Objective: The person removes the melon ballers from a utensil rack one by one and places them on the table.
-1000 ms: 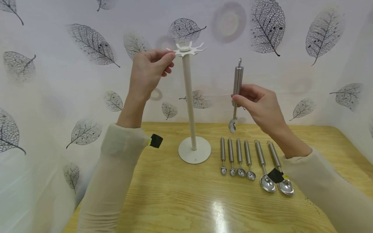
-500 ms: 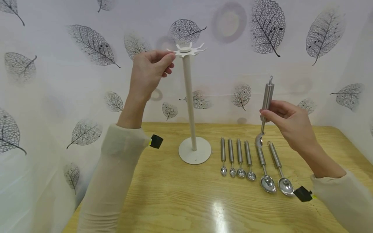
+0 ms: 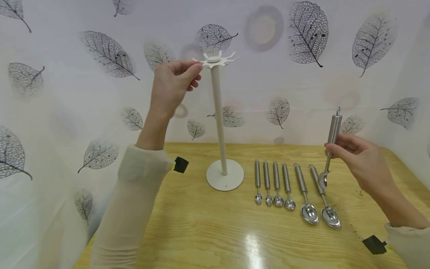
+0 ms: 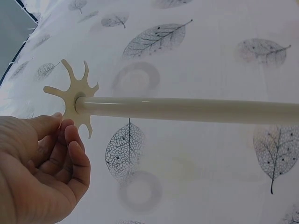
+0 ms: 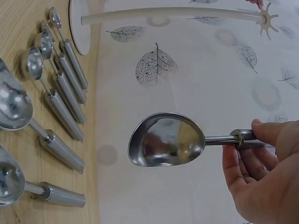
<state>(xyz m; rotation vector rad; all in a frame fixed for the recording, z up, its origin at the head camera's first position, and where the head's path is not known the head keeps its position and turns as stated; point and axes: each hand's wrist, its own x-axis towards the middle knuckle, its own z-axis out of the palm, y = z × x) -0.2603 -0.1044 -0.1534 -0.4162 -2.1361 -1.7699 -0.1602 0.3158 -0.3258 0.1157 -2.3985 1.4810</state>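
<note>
A white hanging stand (image 3: 218, 116) rises from a round base, with a ring of hooked arms at its top (image 4: 74, 91). My left hand (image 3: 170, 86) pinches one of those arms between thumb and forefinger, on the stand's left side. At the right, my right hand (image 3: 371, 166) grips a steel scoop (image 3: 334, 129) by the lower end of its handle. The scoop is nearly upright, hanging loop up and bowl down. In the right wrist view its shallow, wide bowl (image 5: 168, 140) shows its hollow side. In the head view that bowl overlaps the rightmost scoop's handle (image 3: 316, 179).
Several steel scoops of rising size lie in a row on the wooden table (image 3: 188, 224), right of the stand's base (image 3: 215, 179). The smallest scoop (image 3: 258, 183) is nearest the base. Behind the table hangs a leaf-patterned cloth (image 3: 255, 86).
My right hand has carried the scoop to the right and downward, away from the stand and toward the end of the row. My left hand has stayed on the stand's top.
</note>
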